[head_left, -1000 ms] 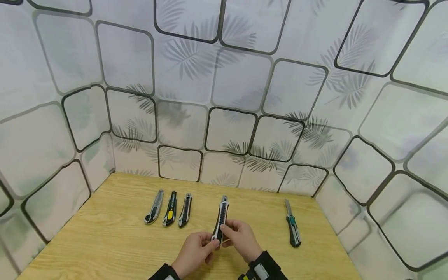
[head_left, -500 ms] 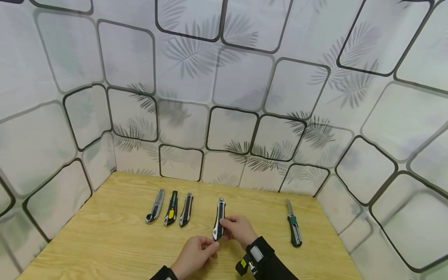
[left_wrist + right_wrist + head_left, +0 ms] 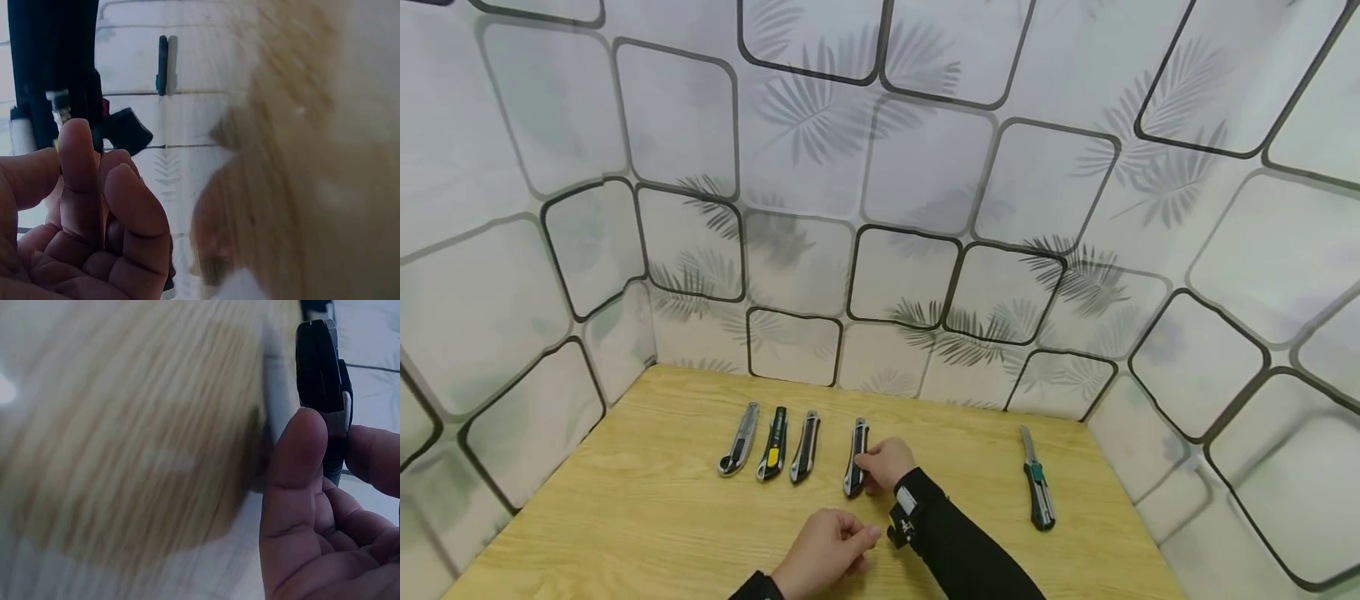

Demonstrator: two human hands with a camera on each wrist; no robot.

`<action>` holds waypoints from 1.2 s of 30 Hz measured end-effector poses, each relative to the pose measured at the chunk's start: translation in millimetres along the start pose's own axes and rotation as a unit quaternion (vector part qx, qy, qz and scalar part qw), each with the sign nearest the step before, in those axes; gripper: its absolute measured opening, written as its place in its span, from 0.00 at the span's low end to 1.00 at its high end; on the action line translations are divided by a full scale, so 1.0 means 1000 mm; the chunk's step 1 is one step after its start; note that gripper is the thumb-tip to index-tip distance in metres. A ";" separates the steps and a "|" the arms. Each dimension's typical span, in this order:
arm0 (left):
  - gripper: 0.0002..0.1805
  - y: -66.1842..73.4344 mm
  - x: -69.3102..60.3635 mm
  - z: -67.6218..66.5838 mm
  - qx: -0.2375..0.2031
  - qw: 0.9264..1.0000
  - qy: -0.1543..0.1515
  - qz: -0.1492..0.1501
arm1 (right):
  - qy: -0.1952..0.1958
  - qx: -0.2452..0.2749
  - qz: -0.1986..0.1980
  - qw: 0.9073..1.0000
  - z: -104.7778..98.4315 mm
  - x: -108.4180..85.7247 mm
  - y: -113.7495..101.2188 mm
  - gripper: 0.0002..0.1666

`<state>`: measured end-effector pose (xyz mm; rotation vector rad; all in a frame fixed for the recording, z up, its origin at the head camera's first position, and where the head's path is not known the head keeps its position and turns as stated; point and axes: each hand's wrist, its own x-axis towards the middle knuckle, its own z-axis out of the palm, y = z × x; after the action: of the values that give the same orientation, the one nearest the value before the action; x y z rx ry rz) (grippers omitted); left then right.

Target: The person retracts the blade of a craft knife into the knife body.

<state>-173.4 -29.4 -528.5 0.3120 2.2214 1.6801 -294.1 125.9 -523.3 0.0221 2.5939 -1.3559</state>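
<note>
My right hand [image 3: 889,463] pinches a black and silver box cutter [image 3: 854,457] between thumb and fingers. In the right wrist view the dark end of this box cutter [image 3: 317,365] sticks out past my fingertips, held just above the table. It stands to the right of three others: a grey box cutter [image 3: 740,440], a black box cutter with a yellow slider [image 3: 773,445] and a black and silver one [image 3: 806,447]. Nearer to me, my left hand [image 3: 826,546] hovers over the wood with fingers loosely bent and nothing in them.
Far to the right lies a box cutter with a teal slider [image 3: 1037,482], its blade out and pointing away from me. Patterned cloth walls [image 3: 895,275] close off the wooden table [image 3: 647,508] at the back and sides.
My right hand has carried the box cutter away from me and slightly left, towards the row. The left hand has let go of its lower end and stays near the front.
</note>
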 end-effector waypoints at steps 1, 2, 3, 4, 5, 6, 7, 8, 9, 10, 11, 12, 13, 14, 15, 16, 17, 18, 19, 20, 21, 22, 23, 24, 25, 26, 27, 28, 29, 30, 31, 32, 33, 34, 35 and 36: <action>0.19 0.000 0.000 0.000 -0.001 1.000 -0.001 -0.002 | 0.004 -0.008 0.001 1.000 -0.002 0.001 0.001 0.12; 0.18 0.000 0.000 0.000 -0.001 1.000 -0.003 -0.005 | 0.007 -0.017 0.001 1.000 -0.004 0.000 0.001 0.12; 0.18 0.000 0.000 -0.001 -0.002 1.000 -0.003 -0.007 | 0.008 -0.024 -0.002 1.000 -0.007 -0.002 0.003 0.12; 0.18 0.000 -0.001 -0.001 -0.002 1.000 -0.004 -0.009 | 0.008 -0.028 -0.006 1.000 -0.010 -0.003 0.005 0.13; 0.18 0.000 -0.001 -0.002 -0.002 1.000 -0.005 -0.012 | 0.008 -0.033 -0.015 0.999 -0.014 -0.005 0.008 0.13; 0.18 0.000 -0.001 -0.002 -0.001 1.000 -0.005 -0.013 | 0.008 -0.039 -0.024 0.999 -0.019 -0.007 0.012 0.14; 0.19 0.001 -0.002 -0.002 0.000 1.000 -0.006 -0.015 | 0.010 -0.045 -0.033 0.998 -0.026 -0.010 0.017 0.14; 0.19 0.001 -0.002 -0.001 0.000 1.000 -0.009 -0.017 | 0.015 -0.053 -0.041 0.998 -0.035 -0.014 0.022 0.16; 0.19 0.001 -0.002 -0.001 0.000 1.000 -0.011 -0.019 | 0.026 -0.063 -0.048 0.997 -0.044 -0.017 0.028 0.16; 0.19 0.001 -0.003 0.000 0.000 1.000 -0.013 -0.022 | 0.041 -0.076 -0.051 0.995 -0.055 -0.020 0.034 0.16; 0.19 0.002 -0.003 0.000 0.002 1.000 -0.016 -0.024 | 0.062 -0.095 -0.055 0.992 -0.068 -0.023 0.041 0.16; 0.19 0.002 -0.003 0.000 0.003 0.999 -0.018 -0.026 | 0.085 -0.117 -0.059 0.988 -0.082 -0.027 0.048 0.16; 0.19 0.002 -0.004 0.000 0.004 0.999 -0.019 -0.026 | 0.111 -0.139 -0.056 0.982 -0.098 -0.030 0.054 0.15; 0.19 0.002 -0.004 0.000 0.005 0.999 -0.020 -0.025 | 0.135 -0.159 -0.051 0.977 -0.113 -0.032 0.061 0.15; 0.19 0.002 -0.005 -0.001 0.007 1.000 -0.020 -0.023 | 0.160 -0.181 -0.041 0.970 -0.128 -0.034 0.070 0.16; 0.19 0.002 -0.006 -0.001 0.008 1.000 -0.020 -0.020 | 0.181 -0.204 -0.031 0.962 -0.143 -0.036 0.078 0.18; 0.19 0.002 -0.006 -0.002 0.010 1.000 -0.021 -0.016 | 0.198 -0.222 -0.014 0.955 -0.157 -0.037 0.088 0.19; 0.19 0.002 -0.007 -0.002 0.011 1.000 -0.020 -0.013 | 0.210 -0.233 0.006 0.950 -0.169 -0.040 0.096 0.20; 0.19 0.002 -0.007 -0.003 0.011 1.000 -0.021 -0.011 | 0.211 -0.244 0.027 0.946 -0.180 -0.042 0.106 0.22; 0.20 0.002 -0.008 -0.002 0.012 1.000 -0.022 -0.011 | 0.208 -0.250 0.044 0.945 -0.188 -0.045 0.115 0.23; 0.20 0.002 -0.008 -0.002 0.012 1.000 -0.024 -0.013 | 0.204 -0.254 0.060 0.943 -0.195 -0.047 0.124 0.24; 0.20 0.002 -0.008 -0.003 0.012 1.000 -0.024 -0.015 | 0.195 -0.255 0.070 0.944 -0.199 -0.049 0.130 0.25; 0.19 0.002 -0.009 -0.003 0.013 0.999 -0.023 -0.018 | 0.185 -0.253 0.079 0.946 -0.201 -0.050 0.135 0.26; 0.19 0.002 -0.009 -0.003 0.013 0.999 -0.023 -0.020 | 0.177 -0.253 0.081 0.948 -0.203 -0.052 0.138 0.26; 0.19 0.002 -0.009 -0.004 0.014 0.999 -0.022 -0.022 | 0.171 -0.253 0.081 0.949 -0.203 -0.053 0.140 0.25; 0.19 0.002 -0.009 -0.004 0.014 0.999 -0.022 -0.023 | 0.169 -0.251 0.081 0.950 -0.202 -0.054 0.140 0.24; 0.19 0.002 -0.009 -0.005 0.014 0.999 -0.020 -0.023 | 0.171 -0.253 0.080 0.949 -0.201 -0.053 0.140 0.23; 0.19 0.002 -0.009 -0.005 0.015 0.999 -0.018 -0.021 | 0.174 -0.254 0.078 0.948 -0.199 -0.052 0.139 0.23; 0.19 0.002 -0.009 -0.006 0.015 1.000 -0.017 -0.020 | 0.176 -0.257 0.075 0.947 -0.197 -0.051 0.136 0.22; 0.19 0.002 -0.009 -0.006 0.016 1.000 -0.015 -0.019 | 0.176 -0.259 0.072 0.947 -0.195 -0.049 0.133 0.22; 0.19 0.002 -0.009 -0.007 0.017 1.000 -0.014 -0.017 | 0.174 -0.259 0.069 0.948 -0.191 -0.047 0.130 0.23; 0.19 0.002 -0.010 -0.008 0.016 1.000 -0.014 -0.016 | 0.170 -0.259 0.064 0.949 -0.187 -0.046 0.126 0.24; 0.19 0.002 -0.010 -0.009 0.016 1.000 -0.013 -0.016 | 0.165 -0.252 0.058 0.952 -0.182 -0.044 0.122 0.26; 0.19 0.002 -0.010 -0.009 0.015 1.000 -0.012 -0.014 | 0.156 -0.242 0.049 0.956 -0.177 -0.043 0.116 0.28; 0.19 0.001 -0.010 -0.009 0.014 1.000 -0.010 -0.012 | 0.146 -0.227 0.039 0.962 -0.172 -0.041 0.110 0.31; 0.19 0.001 -0.009 -0.009 0.012 1.000 -0.008 -0.009 | 0.135 -0.210 0.028 0.968 -0.166 -0.040 0.102 0.34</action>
<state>-168.5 -40.5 -523.7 0.3085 2.2283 1.6365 -273.8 322.9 -507.0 0.2259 3.0301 -0.8077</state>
